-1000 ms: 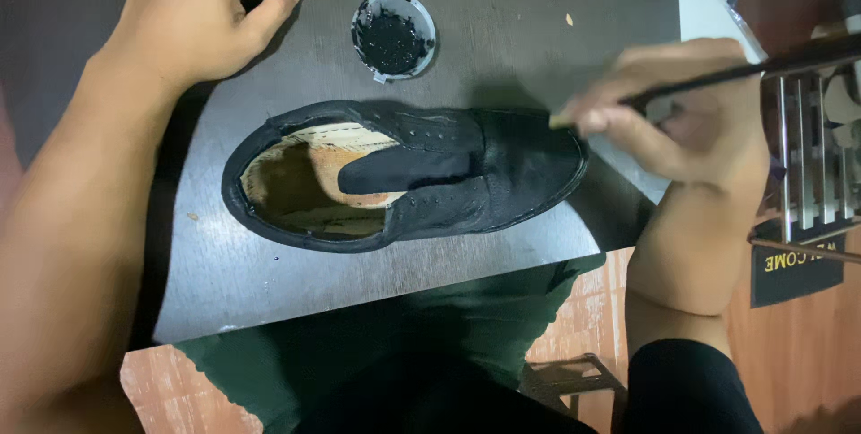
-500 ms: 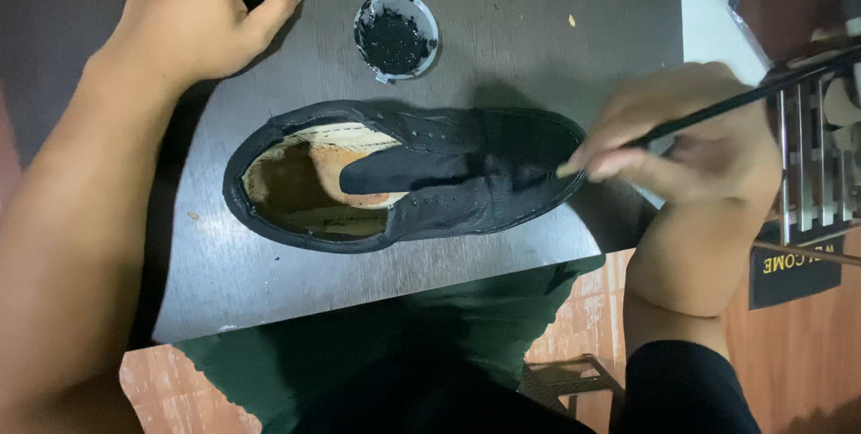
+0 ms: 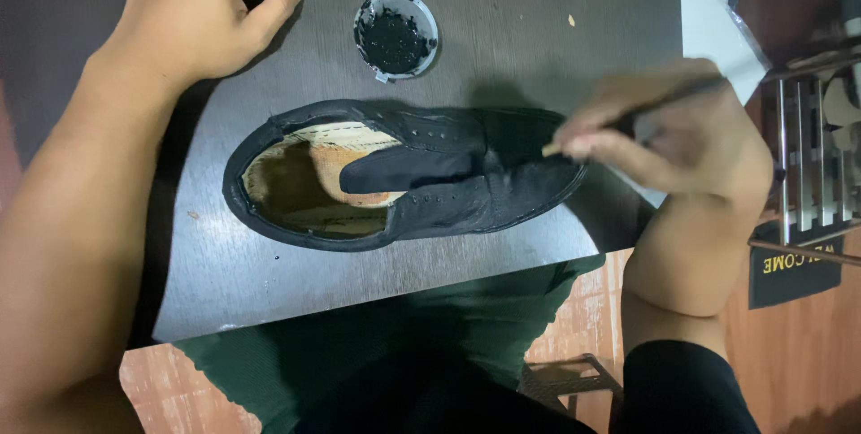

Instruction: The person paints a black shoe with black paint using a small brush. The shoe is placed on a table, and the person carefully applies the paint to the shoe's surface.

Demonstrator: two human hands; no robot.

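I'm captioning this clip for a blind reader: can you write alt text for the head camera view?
Seen from above, a person's right hand holds a thin dark brush against the toe of a black laceless shoe lying on a dark table. The left hand rests flat on the table, beside a small open tin of black polish.

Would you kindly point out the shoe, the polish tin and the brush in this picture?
shoe [image 3: 448,205]: head view, on the black side below the tongue.
polish tin [image 3: 395,36]: head view, on the dark polish inside.
brush [image 3: 673,95]: head view, on the thin dark handle above the right hand's fingers.
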